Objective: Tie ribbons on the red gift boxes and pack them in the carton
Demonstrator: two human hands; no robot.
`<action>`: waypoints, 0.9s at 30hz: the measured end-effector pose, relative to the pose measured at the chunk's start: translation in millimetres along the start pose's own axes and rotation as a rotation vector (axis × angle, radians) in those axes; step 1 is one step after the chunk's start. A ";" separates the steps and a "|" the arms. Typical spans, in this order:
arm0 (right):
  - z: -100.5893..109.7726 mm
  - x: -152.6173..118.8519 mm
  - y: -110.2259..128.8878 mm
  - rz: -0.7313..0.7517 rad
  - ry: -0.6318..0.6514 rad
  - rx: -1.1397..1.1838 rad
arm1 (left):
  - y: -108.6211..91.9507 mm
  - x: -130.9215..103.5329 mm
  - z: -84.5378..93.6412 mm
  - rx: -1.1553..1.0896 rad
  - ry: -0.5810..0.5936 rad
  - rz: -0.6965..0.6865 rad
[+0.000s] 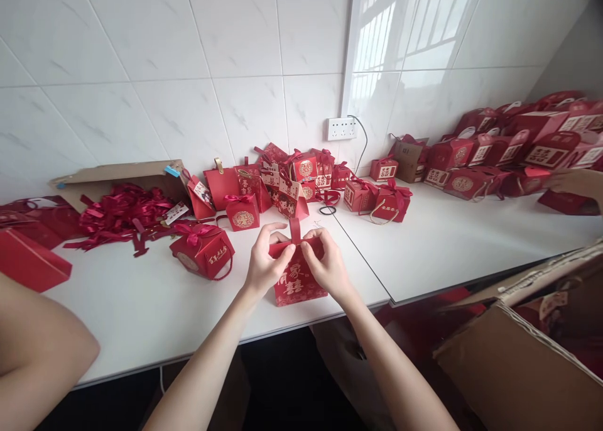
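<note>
A red gift box [301, 286] with pale lettering stands on the white table right in front of me. My left hand [269, 260] pinches its top edge on the left, the thumb on the near face. On the other side, my right hand [325, 261] grips the same top edge, and the two thumbs nearly meet. A red ribbon strap [295, 230] sticks up between my hands. Left of them sits a red box with a bow [202, 255]. What lies inside the gift box is hidden.
A cardboard box [122, 169] spills red ribbons [127, 211] at left. Finished-looking red boxes [306, 170] line the wall, with a large pile [518, 142] at right. An open carton [522, 355] stands at lower right. Another person's arm [42, 349] is at left, another's hand [579, 183] at far right.
</note>
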State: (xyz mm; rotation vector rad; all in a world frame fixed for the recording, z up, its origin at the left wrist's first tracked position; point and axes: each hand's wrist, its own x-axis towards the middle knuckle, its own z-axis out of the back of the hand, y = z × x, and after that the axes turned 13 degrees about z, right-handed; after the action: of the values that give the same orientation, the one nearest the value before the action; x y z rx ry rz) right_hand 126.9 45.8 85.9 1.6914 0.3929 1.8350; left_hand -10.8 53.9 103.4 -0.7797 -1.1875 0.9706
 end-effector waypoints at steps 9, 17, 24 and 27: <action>18.0 -28.2 -8.1 -0.207 -0.030 0.227 | 22.1 -23.5 13.7 -0.047 0.071 0.192; 57.2 -65.0 11.7 -0.499 -0.554 0.545 | 14.8 -76.1 -15.1 -0.033 0.207 0.251; 77.7 -97.0 27.9 -0.588 -0.687 0.504 | -29.6 -95.5 -66.5 -0.136 0.283 -0.033; 91.4 -107.6 32.5 -0.477 -0.597 0.358 | -31.0 -100.0 -74.3 -0.148 0.255 -0.121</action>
State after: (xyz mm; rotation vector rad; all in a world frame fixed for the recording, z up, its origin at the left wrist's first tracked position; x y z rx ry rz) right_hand 208.7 -61.3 32.7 2.0567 0.8102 0.9008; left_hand 59.2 -50.2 76.2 -0.9096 -1.0778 0.6675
